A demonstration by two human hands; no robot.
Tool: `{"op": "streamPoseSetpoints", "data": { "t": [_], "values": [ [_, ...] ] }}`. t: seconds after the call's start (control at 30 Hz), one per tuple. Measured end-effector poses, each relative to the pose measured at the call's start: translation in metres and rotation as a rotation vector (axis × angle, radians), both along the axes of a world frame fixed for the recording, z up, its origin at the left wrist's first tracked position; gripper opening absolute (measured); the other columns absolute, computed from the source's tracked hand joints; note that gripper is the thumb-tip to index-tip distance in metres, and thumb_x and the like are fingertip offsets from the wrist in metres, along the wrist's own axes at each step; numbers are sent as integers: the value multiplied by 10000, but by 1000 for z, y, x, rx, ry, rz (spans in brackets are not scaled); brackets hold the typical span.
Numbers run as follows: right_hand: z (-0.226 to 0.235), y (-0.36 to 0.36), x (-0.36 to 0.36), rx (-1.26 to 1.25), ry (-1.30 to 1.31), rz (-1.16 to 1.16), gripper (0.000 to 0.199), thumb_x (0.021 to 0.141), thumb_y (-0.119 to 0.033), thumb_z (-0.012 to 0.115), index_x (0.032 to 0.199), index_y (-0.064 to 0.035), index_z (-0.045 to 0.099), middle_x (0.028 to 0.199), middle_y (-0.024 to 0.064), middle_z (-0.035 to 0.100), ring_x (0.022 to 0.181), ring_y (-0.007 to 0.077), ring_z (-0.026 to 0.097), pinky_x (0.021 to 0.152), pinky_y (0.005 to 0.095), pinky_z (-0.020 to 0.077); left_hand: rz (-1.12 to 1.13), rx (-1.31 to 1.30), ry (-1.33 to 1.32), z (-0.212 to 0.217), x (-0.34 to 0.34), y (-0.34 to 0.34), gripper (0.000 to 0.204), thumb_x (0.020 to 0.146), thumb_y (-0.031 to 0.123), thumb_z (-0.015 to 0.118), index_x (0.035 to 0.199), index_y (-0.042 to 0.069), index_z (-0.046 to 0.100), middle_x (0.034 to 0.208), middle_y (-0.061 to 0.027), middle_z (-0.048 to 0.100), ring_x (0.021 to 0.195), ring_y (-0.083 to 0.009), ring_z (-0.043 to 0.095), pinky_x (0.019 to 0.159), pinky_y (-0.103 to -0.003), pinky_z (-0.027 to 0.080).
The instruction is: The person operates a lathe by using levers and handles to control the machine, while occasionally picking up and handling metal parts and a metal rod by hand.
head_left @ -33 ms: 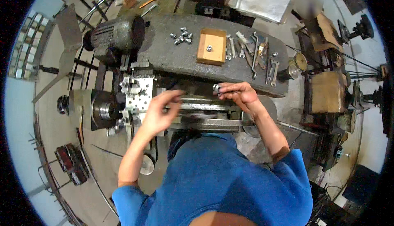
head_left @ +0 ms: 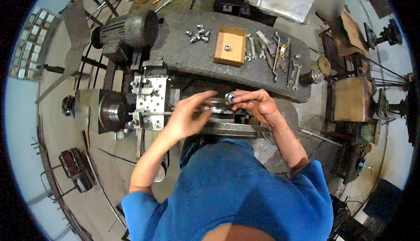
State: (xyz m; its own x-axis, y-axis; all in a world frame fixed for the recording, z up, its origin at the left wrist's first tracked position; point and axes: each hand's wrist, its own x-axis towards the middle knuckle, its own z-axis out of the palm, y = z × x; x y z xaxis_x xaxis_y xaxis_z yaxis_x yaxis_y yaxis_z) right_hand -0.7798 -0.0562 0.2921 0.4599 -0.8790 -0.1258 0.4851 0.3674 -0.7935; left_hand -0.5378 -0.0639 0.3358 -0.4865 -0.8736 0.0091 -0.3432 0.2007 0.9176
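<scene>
My right hand (head_left: 258, 104) pinches a small shiny metal part with a dark hole (head_left: 229, 97) between thumb and fingertips, above the lathe bed. Close to it on the left is my left hand (head_left: 190, 115), its fingers curved and apart, slightly smeared by motion, with nothing visible in it. Beyond both hands, a shallow tan box (head_left: 236, 60) stands on the dark bench and has one similar metal part (head_left: 227, 47) inside. A loose cluster of similar shiny parts (head_left: 200, 35) lies left of the box.
Several wrenches (head_left: 277, 57) and other tools lie right of the box, near a metal cup (head_left: 315, 76). At left are a motor (head_left: 129, 30), a drilled metal plate (head_left: 153, 96) and a lathe chuck (head_left: 113, 111). A long metal rail (head_left: 236, 128) runs just in front of my body.
My left hand has moved right, toward the metal part held in my right hand. The right hand keeps its pinch. The whole view has shifted slightly.
</scene>
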Motion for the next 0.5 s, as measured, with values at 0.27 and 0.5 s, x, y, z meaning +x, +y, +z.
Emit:
{"op": "streamPoseSetpoints", "data": {
  "t": [0.27, 0.5],
  "values": [
    [14, 19, 17, -50, -50, 2, 513, 513, 73, 410, 999, 107, 574, 1098, 209, 536, 1006, 307, 539, 847, 402, 453, -86, -128, 54, -13, -19, 4, 383, 686, 24, 652, 1055, 4, 551, 873, -123, 607, 723, -188, 603, 653, -281, 480],
    [32, 23, 25, 13, -168, 23, 599, 538, -4, 482, 1121, 134, 465, 1137, 229, 512, 1020, 319, 537, 876, 427, 439, 15, 174, 206, -18, -11, 8, 344, 702, -31, 632, 1037, -17, 556, 769, -51, 582, 654, -89, 543, 574, -223, 461]
  ]
}}
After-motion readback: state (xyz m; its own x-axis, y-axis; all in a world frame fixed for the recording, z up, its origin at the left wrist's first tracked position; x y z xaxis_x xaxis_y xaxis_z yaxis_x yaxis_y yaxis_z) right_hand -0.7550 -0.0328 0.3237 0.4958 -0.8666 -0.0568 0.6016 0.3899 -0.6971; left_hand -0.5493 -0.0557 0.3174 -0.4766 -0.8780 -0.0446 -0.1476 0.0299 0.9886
